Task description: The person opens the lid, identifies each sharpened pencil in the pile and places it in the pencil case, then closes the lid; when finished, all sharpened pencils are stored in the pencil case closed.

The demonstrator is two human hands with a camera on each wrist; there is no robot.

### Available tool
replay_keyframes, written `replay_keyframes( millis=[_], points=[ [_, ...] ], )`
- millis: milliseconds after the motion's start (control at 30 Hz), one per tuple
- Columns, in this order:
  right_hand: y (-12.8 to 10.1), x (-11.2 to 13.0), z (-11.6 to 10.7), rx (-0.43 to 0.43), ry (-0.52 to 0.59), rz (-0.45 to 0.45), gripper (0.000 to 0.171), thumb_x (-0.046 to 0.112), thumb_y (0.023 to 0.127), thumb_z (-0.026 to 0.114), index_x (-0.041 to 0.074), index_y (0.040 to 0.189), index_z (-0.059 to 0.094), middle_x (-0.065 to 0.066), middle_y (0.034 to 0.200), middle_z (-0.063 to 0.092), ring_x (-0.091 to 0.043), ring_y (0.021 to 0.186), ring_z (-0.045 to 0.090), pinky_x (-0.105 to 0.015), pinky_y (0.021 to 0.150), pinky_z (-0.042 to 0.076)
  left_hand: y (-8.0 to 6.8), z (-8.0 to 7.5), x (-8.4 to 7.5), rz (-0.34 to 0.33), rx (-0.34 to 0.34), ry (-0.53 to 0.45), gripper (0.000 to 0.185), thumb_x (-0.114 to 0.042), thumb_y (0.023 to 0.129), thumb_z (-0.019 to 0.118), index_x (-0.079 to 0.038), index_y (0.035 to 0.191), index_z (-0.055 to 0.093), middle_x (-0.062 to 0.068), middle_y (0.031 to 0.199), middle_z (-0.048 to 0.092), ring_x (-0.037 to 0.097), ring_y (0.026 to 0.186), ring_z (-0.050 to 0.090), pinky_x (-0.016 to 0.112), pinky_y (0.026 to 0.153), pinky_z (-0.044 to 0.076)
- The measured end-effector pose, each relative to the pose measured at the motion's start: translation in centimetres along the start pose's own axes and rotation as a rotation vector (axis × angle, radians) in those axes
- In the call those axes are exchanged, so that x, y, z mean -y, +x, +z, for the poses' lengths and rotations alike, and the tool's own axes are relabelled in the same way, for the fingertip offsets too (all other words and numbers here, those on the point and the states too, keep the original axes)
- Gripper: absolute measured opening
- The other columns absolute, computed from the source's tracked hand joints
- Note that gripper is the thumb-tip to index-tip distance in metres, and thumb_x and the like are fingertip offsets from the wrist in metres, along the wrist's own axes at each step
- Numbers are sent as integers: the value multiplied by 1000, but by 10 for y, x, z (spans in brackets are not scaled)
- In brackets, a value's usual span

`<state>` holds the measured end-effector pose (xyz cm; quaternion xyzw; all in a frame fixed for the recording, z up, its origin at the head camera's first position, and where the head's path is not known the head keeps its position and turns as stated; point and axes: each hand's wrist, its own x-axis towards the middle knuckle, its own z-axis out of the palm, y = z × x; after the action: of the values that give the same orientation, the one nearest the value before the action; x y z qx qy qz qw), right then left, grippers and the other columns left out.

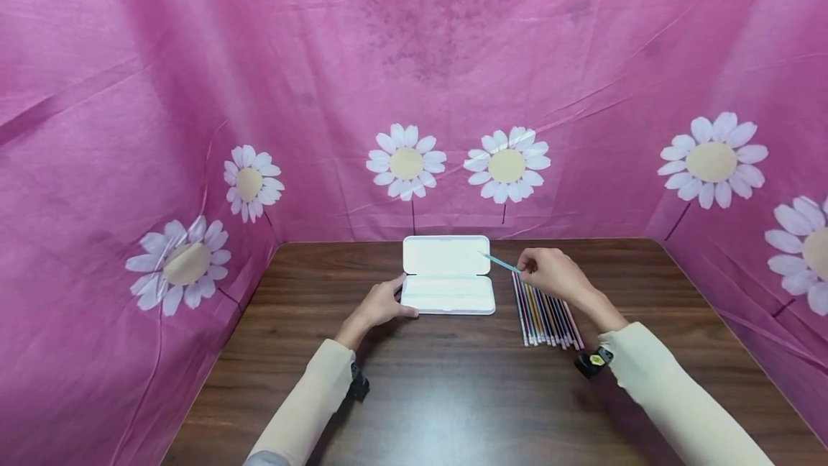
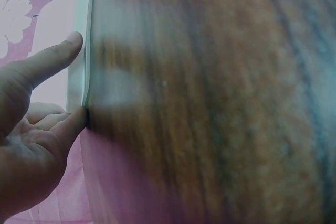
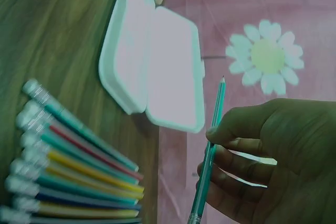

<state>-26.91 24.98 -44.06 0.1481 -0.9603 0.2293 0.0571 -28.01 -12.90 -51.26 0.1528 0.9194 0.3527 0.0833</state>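
A white pencil case (image 1: 448, 296) lies with its lid (image 1: 446, 255) laid back at the far side of the table; its inside looks bare. My left hand (image 1: 382, 303) grips the case's left end, the thumb at the front edge and the other fingers round the side. Between thumb and fingertips my right hand (image 1: 555, 273) pinches a teal pencil (image 3: 216, 114), its sharpened point toward the lid. Under and in front of that hand, several pencils (image 1: 540, 322) of various colours lie side by side, eraser ends toward me.
The dark wooden table (image 1: 433, 387) ends at a pink cloth (image 1: 323, 193) printed with daisies, hung behind and along both sides. The pencil row lies just right of the case. Each wrist wears a small black camera (image 1: 590, 363).
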Motion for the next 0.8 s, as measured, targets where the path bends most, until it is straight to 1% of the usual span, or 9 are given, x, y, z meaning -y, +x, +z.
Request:
replay_keyframes(
  millis=[200, 300, 400, 500, 600, 700, 800],
  points=[
    [20, 20, 6, 49, 20, -57, 5, 9, 87, 73, 10, 91, 76, 1, 79, 72, -13, 68, 59, -33, 62, 49, 1, 2, 2, 21, 1, 4, 101, -27, 81, 94, -3, 163, 41, 24, 158, 54, 37, 146, 54, 51, 121, 44],
    [29, 29, 10, 58, 7, -102, 6, 9, 85, 73, 9, 90, 76, 1, 79, 73, -13, 69, 60, -35, 63, 51, 1, 2, 2, 14, 5, 1, 101, -27, 82, 94, -2, 163, 40, 24, 159, 52, 37, 147, 52, 50, 122, 44],
    [37, 36, 15, 69, -16, -140, 6, 8, 84, 72, 10, 89, 74, 1, 80, 73, -14, 72, 62, -39, 68, 54, 1, 2, 2, 7, 7, 2, 101, -27, 82, 94, -2, 163, 40, 24, 159, 52, 37, 148, 51, 50, 122, 43],
    [44, 42, 20, 102, -29, -162, 6, 8, 85, 71, 11, 89, 74, 1, 82, 73, -15, 75, 63, -42, 71, 55, 1, 2, 1, 5, 4, 11, 101, -28, 81, 94, -2, 163, 40, 23, 158, 53, 37, 147, 52, 49, 123, 43],
    [49, 47, 24, 144, -30, -175, 4, 10, 86, 73, 11, 89, 74, 1, 83, 72, -15, 75, 62, -41, 72, 55, 2, 2, 2, 6, 6, 32, 100, -29, 82, 93, -2, 163, 41, 23, 158, 54, 36, 146, 53, 52, 123, 42],
    [56, 50, 27, 175, -30, -198, 4, 10, 85, 74, 12, 88, 75, 1, 84, 72, -15, 77, 63, -40, 74, 55, 3, 1, 2, 9, 7, 33, 100, -28, 82, 93, -2, 163, 41, 23, 157, 54, 36, 146, 54, 52, 122, 43],
    [63, 53, 33, 200, -39, -215, 5, 8, 83, 73, 13, 84, 74, 2, 82, 72, -14, 76, 62, -39, 73, 55, 3, 1, 1, 12, 0, 21, 99, -27, 82, 94, -2, 162, 42, 24, 157, 54, 37, 146, 54, 50, 122, 44]
  ],
)
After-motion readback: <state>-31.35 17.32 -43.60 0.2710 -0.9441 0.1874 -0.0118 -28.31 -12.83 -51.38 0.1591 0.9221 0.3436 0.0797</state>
